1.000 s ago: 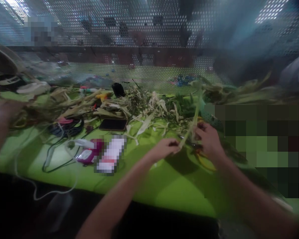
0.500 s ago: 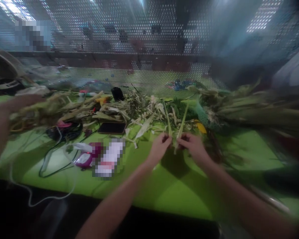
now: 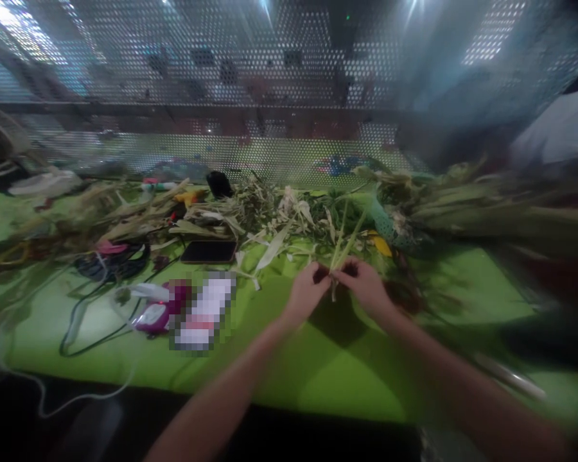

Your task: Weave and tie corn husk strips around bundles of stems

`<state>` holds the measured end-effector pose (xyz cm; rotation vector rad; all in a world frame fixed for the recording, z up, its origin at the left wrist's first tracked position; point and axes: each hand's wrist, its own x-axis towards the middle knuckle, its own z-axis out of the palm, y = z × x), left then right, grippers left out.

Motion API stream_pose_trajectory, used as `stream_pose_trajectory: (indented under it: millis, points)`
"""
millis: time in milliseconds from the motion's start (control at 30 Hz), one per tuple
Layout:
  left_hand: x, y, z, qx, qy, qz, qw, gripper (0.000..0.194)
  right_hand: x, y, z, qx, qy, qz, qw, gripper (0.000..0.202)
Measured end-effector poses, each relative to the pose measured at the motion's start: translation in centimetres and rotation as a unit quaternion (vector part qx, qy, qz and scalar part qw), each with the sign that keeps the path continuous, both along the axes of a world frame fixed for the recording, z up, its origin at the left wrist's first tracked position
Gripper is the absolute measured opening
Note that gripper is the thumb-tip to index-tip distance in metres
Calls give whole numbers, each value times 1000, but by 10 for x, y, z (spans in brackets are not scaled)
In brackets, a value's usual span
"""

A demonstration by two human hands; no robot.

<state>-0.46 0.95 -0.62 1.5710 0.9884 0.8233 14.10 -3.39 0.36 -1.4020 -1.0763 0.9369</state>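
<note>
My left hand [image 3: 311, 289] and my right hand [image 3: 361, 282] meet above the green tabletop, their fingertips pinched close together. Between them rise two pale green leaf strips [image 3: 344, 247], splayed in a narrow V, with a short end poking out below the fingers. Each hand grips near the lower end of the strips. Just beyond the hands lies a heap of dried husks and leaf scraps [image 3: 274, 247]. Which fingertip bears on which strip is hard to make out.
On the left lie a dark phone [image 3: 209, 252], a purple device [image 3: 157, 314] with cables and a blurred-out white item [image 3: 205, 312]. A bundle of long dried leaves [image 3: 476, 208] sits at right. Behind stands a perforated metal screen [image 3: 250, 122]. Another person [image 3: 559, 131] is at far right.
My hands have come together, and the two strips, apart before, now meet at their lower ends. Another person's arm at the left has left the view. The camera has shifted slightly.
</note>
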Motion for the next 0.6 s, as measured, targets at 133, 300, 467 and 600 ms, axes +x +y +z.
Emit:
stream_pose_trajectory:
  millis: [133,300,467,600]
  points:
    - [-2,0,1,2,-37,-36,999,6,-2,2,-3,13,-19,-20,1000,31]
    - [-2,-3,5,-57,-92,-81,991,12,-5,-1,4,38,-24,-19,999,23]
    - [2,0,-5,-53,-70,-96,991,4,-5,-6,7,5,-28,-26,999,22]
    - [-1,5,-7,7,-34,-143,989,17,-1,-6,7,-4,-15,-36,999,26]
